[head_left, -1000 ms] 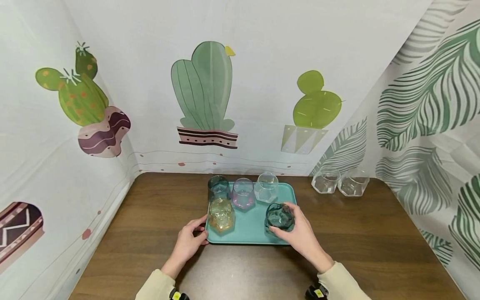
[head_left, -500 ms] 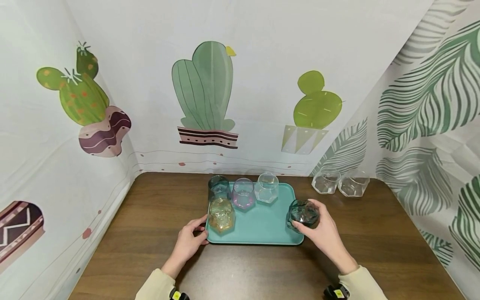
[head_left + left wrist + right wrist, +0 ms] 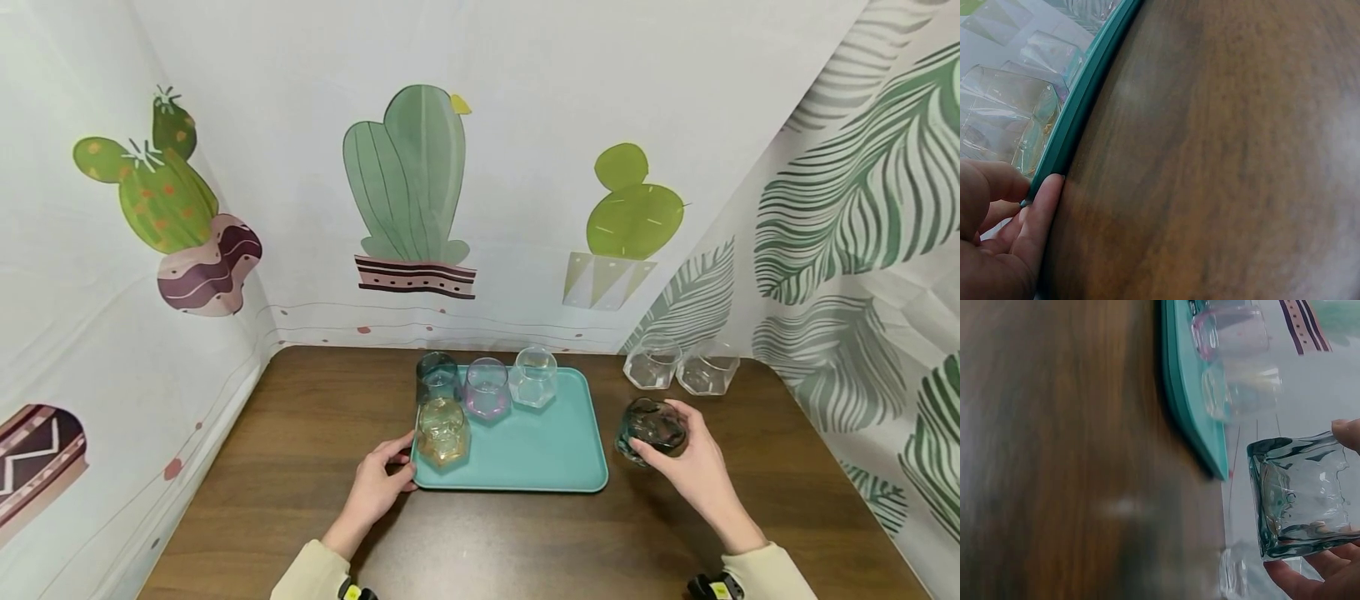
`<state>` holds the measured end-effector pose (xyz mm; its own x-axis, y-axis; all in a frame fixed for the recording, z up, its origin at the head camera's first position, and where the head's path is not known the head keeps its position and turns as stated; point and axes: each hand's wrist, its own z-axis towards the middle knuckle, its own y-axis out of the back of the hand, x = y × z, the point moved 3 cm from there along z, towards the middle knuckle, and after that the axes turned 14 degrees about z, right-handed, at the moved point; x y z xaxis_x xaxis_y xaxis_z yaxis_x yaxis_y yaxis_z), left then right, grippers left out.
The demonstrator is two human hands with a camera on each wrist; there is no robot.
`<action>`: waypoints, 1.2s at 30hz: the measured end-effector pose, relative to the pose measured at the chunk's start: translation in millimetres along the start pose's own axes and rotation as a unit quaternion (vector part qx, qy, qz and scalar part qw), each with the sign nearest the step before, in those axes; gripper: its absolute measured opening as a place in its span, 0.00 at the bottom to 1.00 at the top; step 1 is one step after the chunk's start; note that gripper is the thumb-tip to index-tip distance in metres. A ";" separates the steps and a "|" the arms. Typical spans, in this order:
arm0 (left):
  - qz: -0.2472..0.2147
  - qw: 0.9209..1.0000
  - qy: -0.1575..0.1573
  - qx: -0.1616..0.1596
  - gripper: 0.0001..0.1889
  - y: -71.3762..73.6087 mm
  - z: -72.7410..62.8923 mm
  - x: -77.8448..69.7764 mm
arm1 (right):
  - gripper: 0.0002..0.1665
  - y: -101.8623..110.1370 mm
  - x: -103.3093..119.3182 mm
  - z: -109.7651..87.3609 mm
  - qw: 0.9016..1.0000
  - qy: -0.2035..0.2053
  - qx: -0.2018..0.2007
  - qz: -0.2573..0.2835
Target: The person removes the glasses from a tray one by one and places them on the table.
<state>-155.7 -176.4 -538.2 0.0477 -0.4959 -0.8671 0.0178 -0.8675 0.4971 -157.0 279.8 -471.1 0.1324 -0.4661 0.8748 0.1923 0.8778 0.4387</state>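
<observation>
While the left hand point(image 3: 379, 478) pinches the left edge of a turquoise rectangular tray point(image 3: 536, 450), the right hand point(image 3: 696, 460) grips a dark teal faceted glass tumbler point(image 3: 651, 427) past the right end of the tray's long axis, in front of two clear glass tumblers point(image 3: 651, 368) on the desk point(image 3: 495, 542).

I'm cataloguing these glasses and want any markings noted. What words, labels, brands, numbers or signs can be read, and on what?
No words, brands, numbers or signs can be read anywhere.
Left yellow wrist patch: any marks are too small to read.
Right yellow wrist patch: the same.
Dark glass, tray and wall cloth: no lettering shows.
</observation>
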 end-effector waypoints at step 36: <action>-0.002 1.000 -0.011 -0.004 0.26 0.7 -2.4 -3.6 | 0.51 104.6 -62.8 17.6 0.994 -0.050 -0.085 -0.048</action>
<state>-153.5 -175.1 -534.6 0.0255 -0.4927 -0.8698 0.0268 -0.8695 0.4933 -162.4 402.8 -476.6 0.0105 -0.5260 0.8504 0.3613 0.7950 0.4873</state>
